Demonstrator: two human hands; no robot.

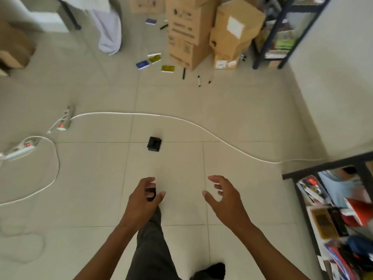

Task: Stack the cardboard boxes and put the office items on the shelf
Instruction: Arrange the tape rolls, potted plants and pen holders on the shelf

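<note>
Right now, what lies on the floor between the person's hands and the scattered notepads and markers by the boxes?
In the head view, a small black object and a white cable crossing the tiles lie between the hands and the notepads.

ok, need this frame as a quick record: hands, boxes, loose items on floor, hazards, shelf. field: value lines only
left hand: fingers loosely curled, holds nothing, over the floor
right hand: fingers spread, holds nothing
cardboard boxes: piled unevenly by the far shelf, one tilted
notepads: blue and yellow, scattered left of the boxes
markers: several loose on the tiles in front of the boxes
black item: alone on the floor, ahead of the hands
white cable: runs across the floor between hands and boxes
near shelf: at right, already cluttered
</note>
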